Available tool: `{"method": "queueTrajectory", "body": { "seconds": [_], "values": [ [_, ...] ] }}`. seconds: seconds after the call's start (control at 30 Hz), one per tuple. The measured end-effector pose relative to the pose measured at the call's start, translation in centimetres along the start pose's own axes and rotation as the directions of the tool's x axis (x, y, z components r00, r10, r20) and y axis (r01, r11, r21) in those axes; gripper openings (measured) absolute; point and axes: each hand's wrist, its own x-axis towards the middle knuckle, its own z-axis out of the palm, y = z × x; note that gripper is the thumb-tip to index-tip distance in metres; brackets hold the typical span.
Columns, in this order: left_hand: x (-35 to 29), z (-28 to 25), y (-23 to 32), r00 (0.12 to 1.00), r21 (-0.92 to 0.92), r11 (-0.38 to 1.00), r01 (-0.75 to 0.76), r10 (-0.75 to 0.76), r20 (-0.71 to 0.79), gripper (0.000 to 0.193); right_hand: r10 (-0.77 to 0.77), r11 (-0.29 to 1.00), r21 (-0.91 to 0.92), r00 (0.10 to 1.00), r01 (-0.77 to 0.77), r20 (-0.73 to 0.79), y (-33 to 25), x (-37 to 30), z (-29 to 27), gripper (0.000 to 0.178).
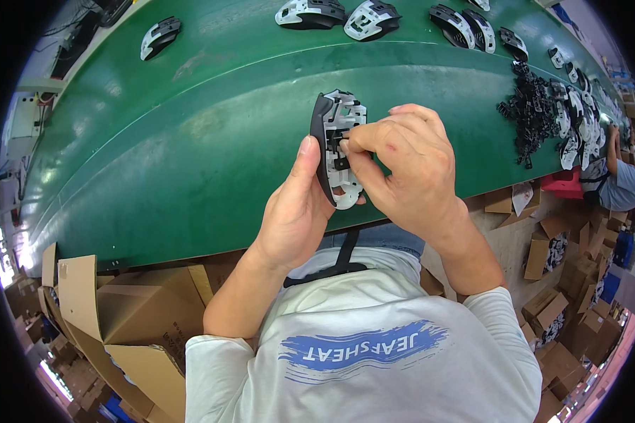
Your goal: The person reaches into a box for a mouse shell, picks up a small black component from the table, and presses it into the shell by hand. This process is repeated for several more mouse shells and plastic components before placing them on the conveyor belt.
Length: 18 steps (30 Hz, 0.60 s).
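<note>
Cardboard box: open, with raised flaps (79,292), by the near edge of the green bench (212,155) on your left; dark printed marks (172,340) on it are too small to read.
Lone shell: a black-and-white shell (161,39) lies toward the bench's far side, well apart from the others.
Left hand: your left hand (293,211) grasps the held shell (331,158), thumb along its dark side, fingers around beneath.
Held shell: above the bench's near edge, in front of you, its white inner frame exposed, with a small black part (341,163) inside.
Shirt: your white shirt (402,395) carries a blue brush-stroke print (363,349) with white capital lettering, upside down in this view.
Right hand: your right hand (409,162) has thumb and forefinger drawn together at the shell's interior; you cannot tell from here whether they grip anything.
Black heap: tangled small black parts (529,116) lie on the bench, just beside piled pale shells (580,127).
Far right: a seated person (617,185) reaches toward the bench.
</note>
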Motion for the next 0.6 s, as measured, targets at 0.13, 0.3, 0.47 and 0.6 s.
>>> {"method": "queueTrajectory", "body": {
  "seconds": [0.13,0.3,0.47,0.6],
  "values": [
    [0.0,-0.7,-0.7,1.0,-0.051,0.999,-0.006,0.007,0.006,0.055,0.043,0.999,0.027,0.998,-0.042,-0.035,0.1,-0.2,0.1,0.02],
    [-0.2,0.4,-0.7,0.999,-0.01,1.0,-0.022,0.022,-0.046,0.055,0.085,0.992,0.104,0.992,-0.075,-0.097,0.0,-0.8,0.4,0.023],
    [-0.2,0.1,-0.4,1.0,-0.033,0.999,-0.008,0.009,0.03,0.055,0.079,0.991,0.115,0.994,-0.07,-0.071,0.9,-0.8,-0.2,0.021],
    [-0.3,0.3,-0.7,0.999,-0.011,1.0,0.005,-0.006,-0.038,0.055,0.015,0.998,0.055,1.0,-0.016,0.022,0.5,-0.9,-0.5,0.02]
  ]
}}
